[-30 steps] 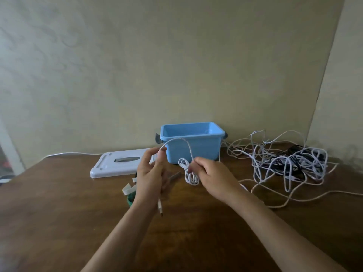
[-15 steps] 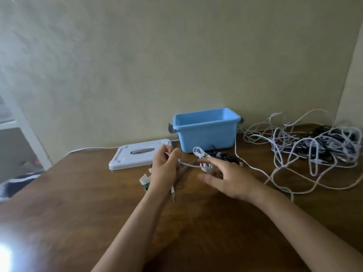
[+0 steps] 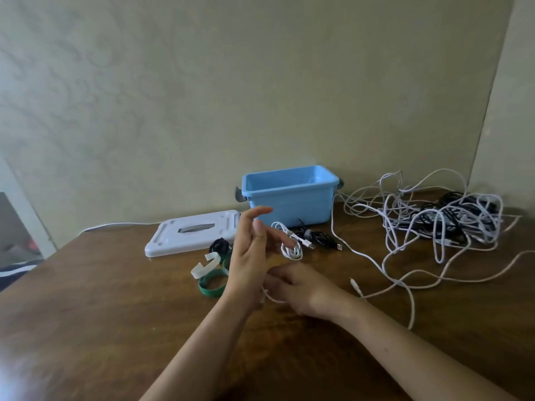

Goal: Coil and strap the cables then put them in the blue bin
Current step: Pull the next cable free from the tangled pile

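Our hands come first: our left hand is raised with straight, spread fingers and holds nothing, while our right hand lies low on the surface, its fingers curled near a thin white cable; we cannot tell whether it actually pinches the strand. That cable runs roughly left to right, from our hands out toward the tangle, with a free plug end pointing toward the far left. We judge that pulling it could drag the whole tangled pile along, because the strand seems to loop into it. Just beyond our left hand lie a green strap and a white strap, which a sweeping wrist could knock aside. Farther on, a small coiled white cable and a strapped black cable rest just in front of the blue bin, not yet inside it. A white lid lies left of the bin.
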